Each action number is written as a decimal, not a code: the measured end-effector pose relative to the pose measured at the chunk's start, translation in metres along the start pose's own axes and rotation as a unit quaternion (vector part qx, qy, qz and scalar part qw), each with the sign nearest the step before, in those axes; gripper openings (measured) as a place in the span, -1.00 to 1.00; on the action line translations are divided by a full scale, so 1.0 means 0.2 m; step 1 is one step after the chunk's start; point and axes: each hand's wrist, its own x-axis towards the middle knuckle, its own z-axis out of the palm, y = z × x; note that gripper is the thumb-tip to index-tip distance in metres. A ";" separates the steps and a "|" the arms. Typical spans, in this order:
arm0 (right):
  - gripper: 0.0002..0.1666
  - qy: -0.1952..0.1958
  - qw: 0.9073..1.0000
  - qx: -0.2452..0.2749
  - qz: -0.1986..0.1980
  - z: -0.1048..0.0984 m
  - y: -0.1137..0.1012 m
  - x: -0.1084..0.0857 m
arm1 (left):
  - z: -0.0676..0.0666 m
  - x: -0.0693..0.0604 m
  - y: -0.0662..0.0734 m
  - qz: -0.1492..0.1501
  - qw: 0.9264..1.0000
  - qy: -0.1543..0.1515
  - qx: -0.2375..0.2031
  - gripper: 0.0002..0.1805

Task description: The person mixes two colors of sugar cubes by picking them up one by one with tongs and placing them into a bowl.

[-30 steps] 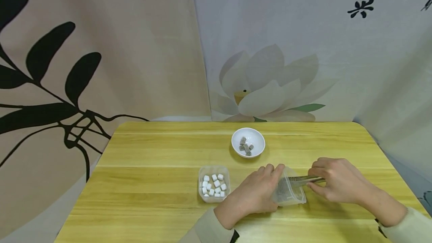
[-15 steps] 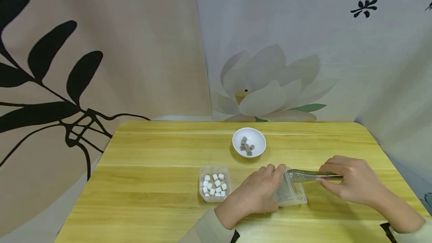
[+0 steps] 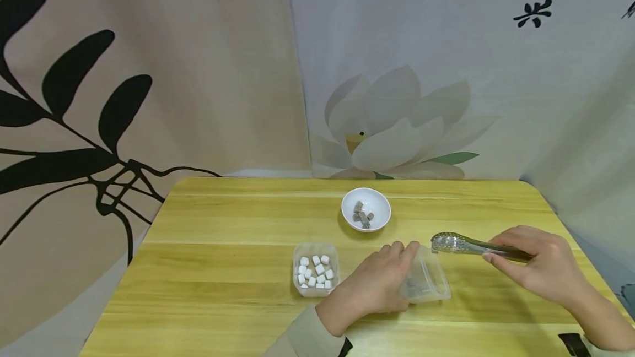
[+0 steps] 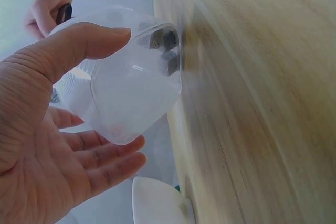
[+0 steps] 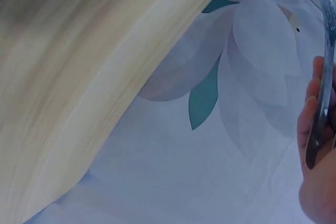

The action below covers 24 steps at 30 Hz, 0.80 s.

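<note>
At four o'clock, long silvery metal tongs (image 3: 468,244): right hand (image 3: 548,269) pinches; likely stiff, squeeze mid-arm.
At five, boxy clear-plastic tub (image 3: 428,280): left hand (image 3: 377,282) grips; probably light.

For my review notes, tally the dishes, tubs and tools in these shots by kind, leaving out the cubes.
Bowl: 1, white
Clear tubs: 2, an upright tub and a tipped tub held by the left hand
Tongs: 1, held in the right hand
Total: 4
</note>
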 end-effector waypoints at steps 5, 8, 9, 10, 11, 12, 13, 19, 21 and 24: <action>-0.68 0.012 1.000 -0.004 0.008 0.02 0.01 0.06 | 0.01 0.00 -0.01 0.000 1.000 0.003 0.003 0.18; -0.70 0.025 1.000 -0.006 0.009 0.05 0.01 0.12 | 0.01 0.00 -0.01 0.000 1.000 0.004 0.001 0.18; -0.70 0.031 0.999 -0.007 0.008 0.07 0.02 0.14 | 0.01 0.00 -0.01 0.000 1.000 0.004 0.000 0.17; -0.70 0.037 0.999 -0.009 0.009 0.08 0.02 0.16 | 0.01 0.00 -0.02 0.000 1.000 0.004 -0.002 0.17; -0.70 0.041 0.999 -0.011 0.009 0.10 0.02 0.18 | 0.01 0.00 -0.02 0.001 1.000 0.004 -0.004 0.17; -0.70 0.045 0.999 -0.011 0.010 0.12 0.03 0.20 | 0.01 0.00 -0.02 0.002 1.000 0.005 -0.005 0.17; -0.70 0.046 0.999 -0.012 0.014 0.14 0.03 0.23 | 0.01 0.00 -0.02 0.003 1.000 0.005 -0.007 0.17; -0.71 0.041 0.997 -0.017 0.060 0.28 0.02 0.36 | 0.01 0.00 -0.02 0.008 1.000 0.009 0.000 0.18; -0.75 0.039 0.996 -0.023 0.071 0.32 0.02 0.39 | 0.01 0.00 -0.02 0.011 1.000 0.010 0.005 0.19; -0.78 0.038 0.996 -0.035 0.076 0.38 0.03 0.41 | 0.01 0.01 -0.01 0.014 1.000 0.013 0.010 0.19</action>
